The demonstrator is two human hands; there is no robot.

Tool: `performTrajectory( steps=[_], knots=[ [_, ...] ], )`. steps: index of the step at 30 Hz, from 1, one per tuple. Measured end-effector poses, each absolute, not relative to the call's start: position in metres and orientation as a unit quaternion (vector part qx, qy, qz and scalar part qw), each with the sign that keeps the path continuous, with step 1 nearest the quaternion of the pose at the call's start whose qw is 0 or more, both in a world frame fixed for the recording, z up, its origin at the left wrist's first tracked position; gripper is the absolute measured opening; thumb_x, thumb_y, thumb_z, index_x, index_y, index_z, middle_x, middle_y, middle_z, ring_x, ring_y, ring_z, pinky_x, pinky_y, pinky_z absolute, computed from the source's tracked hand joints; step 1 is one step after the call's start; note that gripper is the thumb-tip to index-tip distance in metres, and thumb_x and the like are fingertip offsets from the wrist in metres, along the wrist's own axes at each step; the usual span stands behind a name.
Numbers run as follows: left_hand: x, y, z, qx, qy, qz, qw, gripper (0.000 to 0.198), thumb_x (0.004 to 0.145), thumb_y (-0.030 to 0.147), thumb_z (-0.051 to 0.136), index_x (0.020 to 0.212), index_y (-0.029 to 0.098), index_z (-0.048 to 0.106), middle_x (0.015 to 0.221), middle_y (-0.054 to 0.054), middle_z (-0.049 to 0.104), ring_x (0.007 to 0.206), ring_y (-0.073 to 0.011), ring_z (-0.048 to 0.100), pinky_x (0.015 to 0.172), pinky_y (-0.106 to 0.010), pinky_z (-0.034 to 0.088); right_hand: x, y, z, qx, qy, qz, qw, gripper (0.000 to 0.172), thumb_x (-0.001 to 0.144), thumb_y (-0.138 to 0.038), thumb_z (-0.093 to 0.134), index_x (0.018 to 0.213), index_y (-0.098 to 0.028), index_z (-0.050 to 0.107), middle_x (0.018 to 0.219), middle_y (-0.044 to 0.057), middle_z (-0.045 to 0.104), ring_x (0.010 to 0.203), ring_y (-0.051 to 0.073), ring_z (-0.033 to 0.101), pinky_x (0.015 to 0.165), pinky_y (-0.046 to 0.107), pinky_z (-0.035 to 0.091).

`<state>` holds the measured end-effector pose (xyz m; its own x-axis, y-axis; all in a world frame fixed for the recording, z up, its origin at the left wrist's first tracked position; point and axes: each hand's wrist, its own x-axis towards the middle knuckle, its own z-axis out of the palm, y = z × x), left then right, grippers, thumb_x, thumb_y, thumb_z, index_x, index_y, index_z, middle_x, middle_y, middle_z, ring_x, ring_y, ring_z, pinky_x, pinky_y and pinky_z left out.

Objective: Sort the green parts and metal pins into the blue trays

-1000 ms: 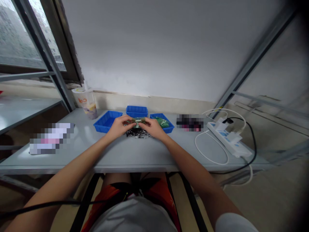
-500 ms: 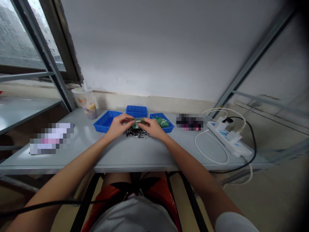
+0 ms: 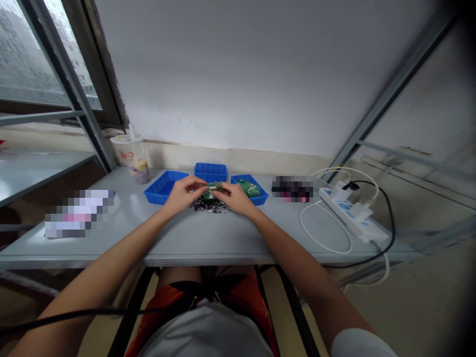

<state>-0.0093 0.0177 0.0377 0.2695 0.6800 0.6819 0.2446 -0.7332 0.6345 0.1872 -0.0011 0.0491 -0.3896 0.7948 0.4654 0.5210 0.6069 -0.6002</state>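
My left hand (image 3: 185, 196) and my right hand (image 3: 237, 197) meet above the middle of the table, thumbs and fingers closed on a small green piece (image 3: 212, 188) with a pale strip. It is too small to tell its exact kind. Right under the hands lies a tangled pile of dark and shiny thin metal pieces (image 3: 211, 206), partly covered by my fingers. Beyond my right hand, a blue tray (image 3: 263, 199) holds green pieces (image 3: 248, 188). Another blue tray (image 3: 158, 197) stands beside my left hand, and a third blue tray (image 3: 210, 168) is behind both hands.
A plastic drink cup (image 3: 134, 158) with a straw stands at the back left. A blurred-out flat object (image 3: 80, 213) lies at the left, a dark blurred one (image 3: 292, 189) at the right. A white power strip (image 3: 353, 215) with cables lies farther right. The wall (image 3: 238, 99) rises behind.
Both hands stay in the same place, still closed on the green piece. Only very slight finger movement shows; the trays and the pile look the same.
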Motion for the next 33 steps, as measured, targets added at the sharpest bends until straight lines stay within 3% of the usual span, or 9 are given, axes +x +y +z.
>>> performTrajectory(
  steps=[33],
  knots=[
    [-0.0121, 0.023, 0.035, 0.794, 0.338, 0.471, 0.183, 0.021, 0.081, 0.034, 0.058, 0.087, 0.015, 0.067, 0.081, -0.004, 0.065, 0.069, -0.013, 0.058, 0.064, -0.025, 0.046, 0.1876, 0.0044, 0.0416, -0.405, -0.82, 0.142, 0.379, 0.023, 0.083, -0.036, 0.055, 0.073, -0.016, 0.059, 0.06, -0.004, 0.051, 0.053, 0.008, 0.04, 0.055, 0.021, 0.031]
  ],
)
